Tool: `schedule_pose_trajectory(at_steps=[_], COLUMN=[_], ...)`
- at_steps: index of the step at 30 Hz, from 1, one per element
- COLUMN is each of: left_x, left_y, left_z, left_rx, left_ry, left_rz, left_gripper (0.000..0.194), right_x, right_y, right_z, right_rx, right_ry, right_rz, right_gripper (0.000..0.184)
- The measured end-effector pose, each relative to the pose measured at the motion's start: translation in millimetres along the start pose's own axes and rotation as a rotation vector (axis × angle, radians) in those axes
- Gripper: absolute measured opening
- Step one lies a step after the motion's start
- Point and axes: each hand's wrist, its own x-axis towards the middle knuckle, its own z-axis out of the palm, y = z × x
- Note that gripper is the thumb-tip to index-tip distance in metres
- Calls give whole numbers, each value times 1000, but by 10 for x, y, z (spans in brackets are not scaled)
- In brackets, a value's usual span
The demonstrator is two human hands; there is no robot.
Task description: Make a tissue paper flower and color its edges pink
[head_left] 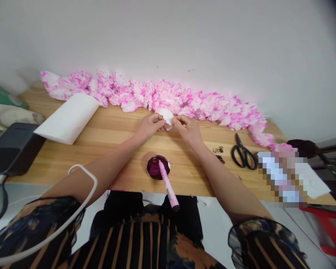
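The left hand (pixel 152 126) and the right hand (pixel 189 130) both pinched the white tissue piece (pixel 165 113) over the table (pixel 114 125), near the pink ruffled row (pixel 170 93). A light fingertip grip seemed best, because such thin material could easily tear.

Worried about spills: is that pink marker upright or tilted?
Tilted: the pink marker slants from inside the purple bowl over its rim.

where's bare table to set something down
Bare wood lies between the white paper and left hand, and between the bowl and right forearm. Pink ruffles crowd the back; scissors and small dark bits crowd the right.
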Motion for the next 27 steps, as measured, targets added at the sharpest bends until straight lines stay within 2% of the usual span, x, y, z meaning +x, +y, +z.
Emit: schedule_pose_trajectory(at_steps=[5, 9, 11, 15, 27], left_x=[-13, -16, -15, -15, -7], left_y=[3, -14, -22, -18, -9], left_z=[2, -8, -9, -4, -3], left_rx=[72, 239, 284, 251, 255], left_ry=[-6, 43, 57, 29, 36], left_rz=[8, 49, 50, 50, 8], left_gripper=[12, 26, 25, 17, 20], right_x=[-23, -32, -38, -44, -11], right_y=[-6, 0, -7, -20, 10], right_z=[23, 36, 38, 36, 29], right_rx=[-90, -86, -93, -82, -53], right_ry=[16, 14, -3, -6, 12], right_rz=[-19, -44, -47, -29, -10], right_gripper=[18, 16, 16, 16, 15])
